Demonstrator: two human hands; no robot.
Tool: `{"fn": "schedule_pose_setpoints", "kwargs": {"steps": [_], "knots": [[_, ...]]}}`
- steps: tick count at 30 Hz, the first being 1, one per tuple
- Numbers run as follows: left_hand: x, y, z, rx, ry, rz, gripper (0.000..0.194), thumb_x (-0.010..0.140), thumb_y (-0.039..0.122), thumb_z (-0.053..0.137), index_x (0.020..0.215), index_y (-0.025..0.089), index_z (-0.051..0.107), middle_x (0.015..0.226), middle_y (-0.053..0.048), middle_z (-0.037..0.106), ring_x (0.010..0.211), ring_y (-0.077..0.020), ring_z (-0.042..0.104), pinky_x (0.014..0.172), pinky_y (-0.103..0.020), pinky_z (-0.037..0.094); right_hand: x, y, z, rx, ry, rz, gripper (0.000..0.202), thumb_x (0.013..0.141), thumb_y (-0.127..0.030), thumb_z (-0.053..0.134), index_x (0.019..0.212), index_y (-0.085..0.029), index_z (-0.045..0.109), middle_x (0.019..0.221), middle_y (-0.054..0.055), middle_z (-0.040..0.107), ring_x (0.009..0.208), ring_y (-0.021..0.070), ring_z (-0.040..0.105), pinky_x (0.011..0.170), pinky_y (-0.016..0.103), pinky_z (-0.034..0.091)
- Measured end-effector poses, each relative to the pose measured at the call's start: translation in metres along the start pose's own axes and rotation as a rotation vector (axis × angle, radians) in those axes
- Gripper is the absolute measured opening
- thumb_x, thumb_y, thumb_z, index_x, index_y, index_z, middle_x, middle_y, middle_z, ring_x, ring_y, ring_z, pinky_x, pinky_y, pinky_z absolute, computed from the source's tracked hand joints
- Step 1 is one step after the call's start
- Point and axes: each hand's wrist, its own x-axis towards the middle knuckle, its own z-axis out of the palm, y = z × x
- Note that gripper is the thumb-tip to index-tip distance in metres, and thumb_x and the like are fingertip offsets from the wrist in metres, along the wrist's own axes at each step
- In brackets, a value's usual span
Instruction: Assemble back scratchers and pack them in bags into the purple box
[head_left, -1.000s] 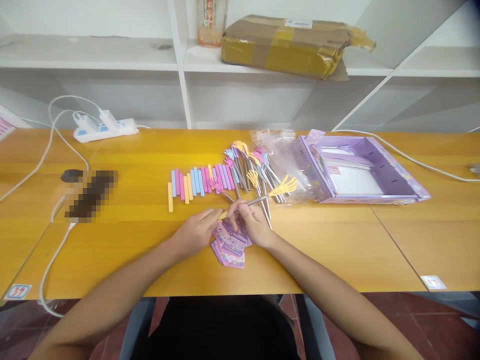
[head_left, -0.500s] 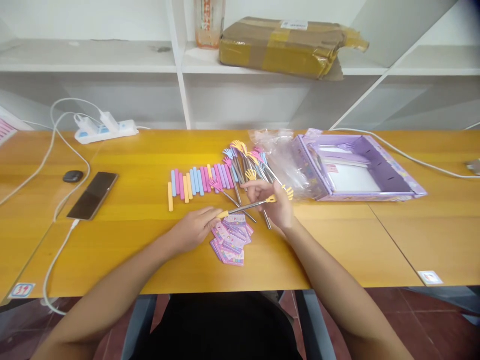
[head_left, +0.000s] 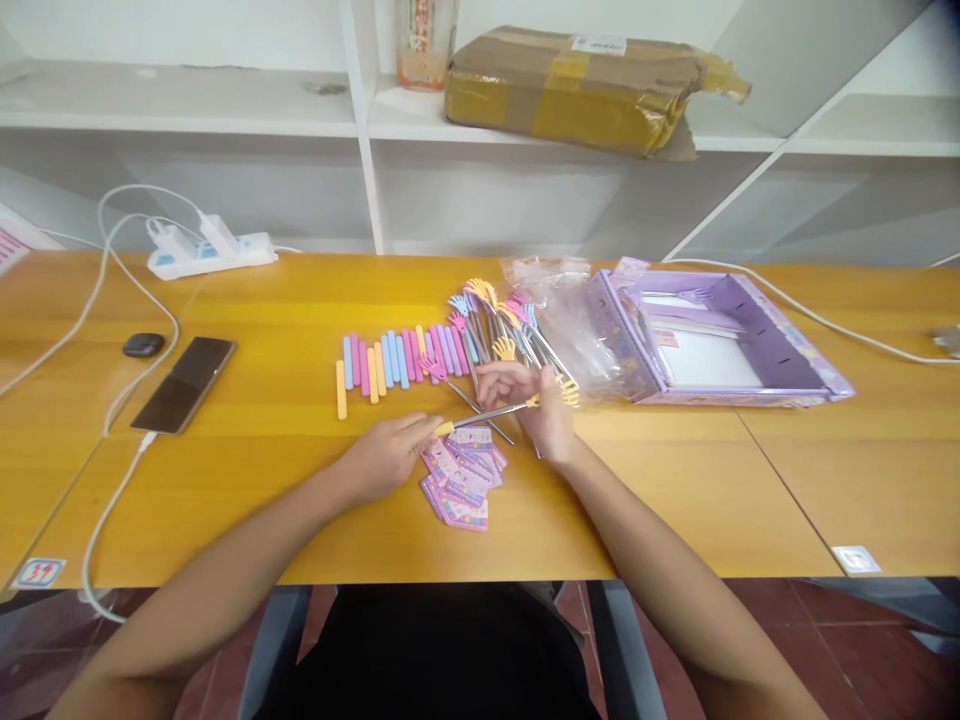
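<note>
A yellow back scratcher (head_left: 491, 413) with a metal rod lies across both hands. My left hand (head_left: 386, 455) is closed around its yellow handle. My right hand (head_left: 544, 410) grips it near the hand-shaped head, which is partly hidden by the thumb. Just beyond my right hand is a pile of back scratchers (head_left: 487, 310) with blue, pink and yellow heads and bare metal rods. A pink back scratcher (head_left: 435, 368) lies apart, pointing toward me. Coloured handle tubes (head_left: 390, 360) form a row to the left. Below the held rod are small printed cards (head_left: 461, 480) in a loose heap.
A purple open box (head_left: 780, 345) stands at the right, beside crumpled clear plastic bags (head_left: 570, 310). On the left are a phone (head_left: 184, 385) on a white cable, a small black object (head_left: 143, 345) and a power strip (head_left: 214, 256). A taped carton (head_left: 577, 90) rests on the shelf.
My right hand has shifted slightly left and its fingers have closed more around the head end of the yellow back scratcher. My left hand keeps its hold on the handle.
</note>
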Motion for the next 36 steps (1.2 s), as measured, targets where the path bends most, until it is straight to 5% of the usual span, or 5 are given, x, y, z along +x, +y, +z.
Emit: {"fn": "schedule_pose_setpoints", "kwargs": {"steps": [7, 13, 36], "knots": [[-0.002, -0.003, 0.003, 0.051, 0.031, 0.017, 0.035, 0.117, 0.032, 0.039, 0.135, 0.018, 0.064, 0.106, -0.009, 0.075, 0.092, -0.0193, 0.072, 0.080, -0.031, 0.058, -0.002, 0.005, 0.000, 0.019, -0.044, 0.028, 0.085, 0.105, -0.084, 0.018, 0.129, -0.021, 0.071, 0.095, 0.008, 0.068, 0.082, 0.0226, 0.062, 0.076, 0.038, 0.050], [-0.002, -0.002, 0.003, 0.058, 0.039, 0.034, 0.035, 0.116, 0.031, 0.040, 0.134, 0.016, 0.065, 0.107, -0.010, 0.075, 0.090, -0.0195, 0.072, 0.078, -0.031, 0.058, -0.004, 0.005, 0.001, -0.002, -0.055, 0.066, 0.087, 0.103, -0.087, 0.017, 0.136, -0.022, 0.065, 0.096, 0.008, 0.069, 0.071, 0.0208, 0.061, 0.062, 0.034, 0.043], [-0.002, -0.002, 0.005, 0.097, 0.072, 0.077, 0.033, 0.115, 0.027, 0.041, 0.128, 0.015, 0.068, 0.107, -0.012, 0.075, 0.090, -0.0202, 0.074, 0.078, -0.031, 0.060, -0.008, 0.012, 0.007, -0.006, -0.122, 0.099, 0.084, 0.104, -0.086, 0.017, 0.126, -0.022, 0.068, 0.095, 0.007, 0.067, 0.070, 0.0183, 0.061, 0.058, 0.031, 0.037]]}}
